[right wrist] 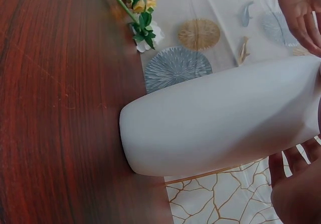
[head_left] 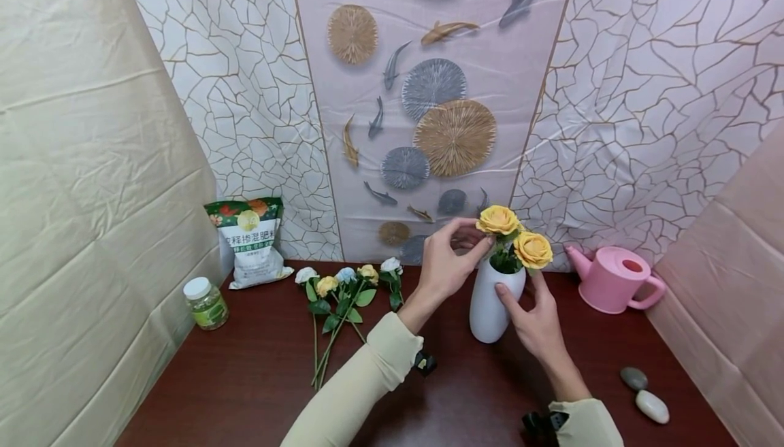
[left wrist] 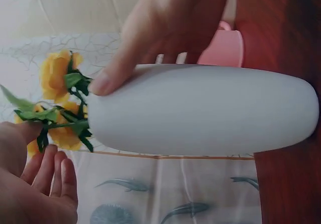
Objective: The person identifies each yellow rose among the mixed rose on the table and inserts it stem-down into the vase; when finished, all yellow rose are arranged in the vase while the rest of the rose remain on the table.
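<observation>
A white vase (head_left: 488,307) stands on the dark red-brown table right of centre, with yellow roses (head_left: 533,250) at its mouth. My right hand (head_left: 540,321) grips the vase near its rim, thumb on the near side; in the left wrist view the thumb lies by the mouth. At the upper left of the vase, my left hand (head_left: 450,256) pinches a yellow rose (head_left: 498,220) just under its bloom. Its thumb and a finger meet at the green leaves (left wrist: 42,116) in the left wrist view, the other fingers loosely bent. The stems inside the vase are hidden.
Several white, yellow and blue roses (head_left: 343,290) lie on the table left of my left arm. Farther left are a fertilizer bag (head_left: 251,246) and a lidded jar (head_left: 206,304). A pink watering can (head_left: 612,280) and two stones (head_left: 652,406) are at right.
</observation>
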`<state>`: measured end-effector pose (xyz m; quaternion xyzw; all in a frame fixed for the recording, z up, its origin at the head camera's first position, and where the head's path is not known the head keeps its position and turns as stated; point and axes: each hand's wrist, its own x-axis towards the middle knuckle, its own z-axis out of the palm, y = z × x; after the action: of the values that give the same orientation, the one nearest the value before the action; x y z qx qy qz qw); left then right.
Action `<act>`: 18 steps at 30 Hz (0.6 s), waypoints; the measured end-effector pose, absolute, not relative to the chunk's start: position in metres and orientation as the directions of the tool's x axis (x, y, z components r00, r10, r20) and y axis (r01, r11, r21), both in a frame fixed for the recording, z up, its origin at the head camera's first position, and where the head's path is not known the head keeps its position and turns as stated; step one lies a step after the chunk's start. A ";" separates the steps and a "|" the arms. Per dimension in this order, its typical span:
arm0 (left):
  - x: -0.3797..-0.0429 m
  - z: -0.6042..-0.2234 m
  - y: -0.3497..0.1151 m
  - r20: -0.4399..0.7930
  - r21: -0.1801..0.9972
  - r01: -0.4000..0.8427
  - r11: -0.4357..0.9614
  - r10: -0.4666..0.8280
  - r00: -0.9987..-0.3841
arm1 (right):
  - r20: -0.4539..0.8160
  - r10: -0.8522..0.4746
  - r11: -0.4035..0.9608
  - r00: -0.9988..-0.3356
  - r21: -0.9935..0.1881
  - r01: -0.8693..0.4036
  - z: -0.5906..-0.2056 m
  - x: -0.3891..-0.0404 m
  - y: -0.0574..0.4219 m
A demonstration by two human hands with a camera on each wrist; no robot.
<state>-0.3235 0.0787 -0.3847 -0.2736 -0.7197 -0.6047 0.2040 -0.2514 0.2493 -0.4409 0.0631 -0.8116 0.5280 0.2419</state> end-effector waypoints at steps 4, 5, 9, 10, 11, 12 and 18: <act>-0.321 -0.384 0.080 0.598 0.767 0.627 0.135 0.207 -0.775 | 0.460 0.144 0.434 -0.876 -0.825 -0.362 -0.442 -0.251 0.250; -0.321 -0.385 0.080 0.586 0.773 0.619 0.135 0.222 -0.780 | 0.462 0.142 0.433 -0.876 -0.825 -0.365 -0.442 -0.251 0.250; -0.319 -0.388 0.085 0.542 0.800 0.582 0.149 0.238 -0.806 | 0.477 0.135 0.424 -0.869 -0.820 -0.384 -0.443 -0.252 0.251; -0.318 -0.389 0.086 0.538 0.803 0.577 0.149 0.232 -0.810 | 0.479 0.132 0.426 -0.868 -0.818 -0.386 -0.443 -0.252 0.251; -0.318 -0.389 0.088 0.536 0.806 0.573 0.151 0.224 -0.814 | 0.483 0.130 0.426 -0.866 -0.816 -0.391 -0.443 -0.253 0.251; -0.317 -0.389 0.089 0.538 0.804 0.573 0.157 0.216 -0.815 | 0.486 0.128 0.424 -0.865 -0.815 -0.395 -0.442 -0.253 0.251; -0.319 -0.391 0.095 0.565 0.776 0.597 0.203 0.194 -0.802 | 0.499 0.132 0.415 -0.856 -0.812 -0.410 -0.442 -0.253 0.251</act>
<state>-0.3186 0.0952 -0.3913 -0.2617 -0.7557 -0.5743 0.1751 -0.2531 0.2508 -0.4425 0.0866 -0.8020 0.5338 0.2535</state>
